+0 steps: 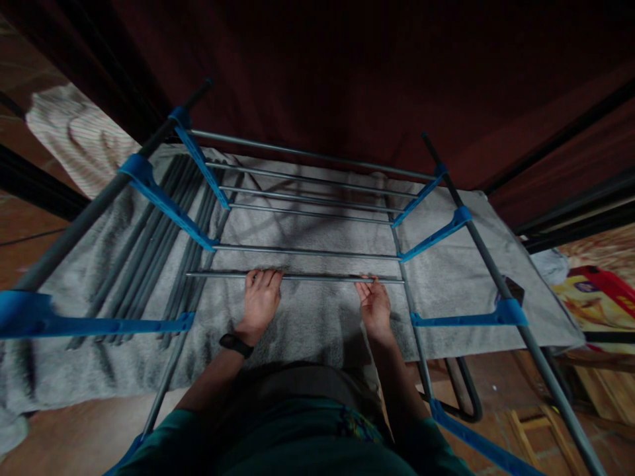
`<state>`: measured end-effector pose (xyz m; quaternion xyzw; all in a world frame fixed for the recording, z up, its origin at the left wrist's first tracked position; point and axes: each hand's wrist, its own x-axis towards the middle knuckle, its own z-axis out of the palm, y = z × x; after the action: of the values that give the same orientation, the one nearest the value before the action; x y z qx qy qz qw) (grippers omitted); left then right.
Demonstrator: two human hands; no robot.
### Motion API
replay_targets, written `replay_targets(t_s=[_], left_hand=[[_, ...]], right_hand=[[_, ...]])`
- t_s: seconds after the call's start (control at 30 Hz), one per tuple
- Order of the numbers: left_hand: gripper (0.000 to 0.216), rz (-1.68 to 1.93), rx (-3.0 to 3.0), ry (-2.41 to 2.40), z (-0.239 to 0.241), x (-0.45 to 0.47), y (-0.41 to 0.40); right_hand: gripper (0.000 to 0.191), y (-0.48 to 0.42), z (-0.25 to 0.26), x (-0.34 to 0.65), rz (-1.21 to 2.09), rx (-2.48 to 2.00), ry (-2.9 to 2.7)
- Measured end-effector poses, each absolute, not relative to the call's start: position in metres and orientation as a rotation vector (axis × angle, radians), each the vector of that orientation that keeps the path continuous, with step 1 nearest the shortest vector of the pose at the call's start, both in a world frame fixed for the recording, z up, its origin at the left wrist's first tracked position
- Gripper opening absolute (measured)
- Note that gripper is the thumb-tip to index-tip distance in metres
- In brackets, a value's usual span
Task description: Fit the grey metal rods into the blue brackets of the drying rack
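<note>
Rack of grey metal poles and blue plastic brackets (171, 211) rises over a bench covered with a grey towel (307, 317). Single metal tube (317, 277) runs crosswise between the two sides of the rack, above the middle of the bench, parallel to its near edge. Left hand (262, 297) closed round this tube left of centre, fingers curled over the top; dark wristband (237, 344) on that wrist. Right hand (374, 307) turned palm up, fingertips pinching the same tube nearer its right end. Tube's left end overlaps the thin left pole, right end meets the thin right pole; cannot tell if either is seated. Beyond it, crossbars (307, 252) span the rack from bracket to bracket, toward the bench's far edge. Bundle of loose tubes (149, 261) lies side by side on the towel at the left, pointing from near edge to far edge. Dark red curtain (322, 79) past the far edge. Red and yellow box (595, 297) beyond the right edge.
</note>
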<state>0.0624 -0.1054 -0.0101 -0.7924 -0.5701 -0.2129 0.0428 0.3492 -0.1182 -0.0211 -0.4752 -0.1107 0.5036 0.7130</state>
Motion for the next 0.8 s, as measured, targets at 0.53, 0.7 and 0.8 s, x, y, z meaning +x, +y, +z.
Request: replay_targets(t_s=[0.53,0.7,0.8], left_hand=[[0.036,-0.655,-2.399,-1.804,-0.009,0.062,-0.105],[0.036,-0.65,-2.382,-1.822,-0.01,0.062,-0.105],[0.035,-0.629,-2.368,-1.835,-0.01,0.062,-0.105]], right_hand=[[0.01,-0.115,-0.021,0.376,1.022,-0.997,-0.207],[0.021,-0.113,-0.02,0.375,0.971,-1.007,-0.203],[0.028,-0.112,-0.02,0.375,0.967,-1.006,-0.19]])
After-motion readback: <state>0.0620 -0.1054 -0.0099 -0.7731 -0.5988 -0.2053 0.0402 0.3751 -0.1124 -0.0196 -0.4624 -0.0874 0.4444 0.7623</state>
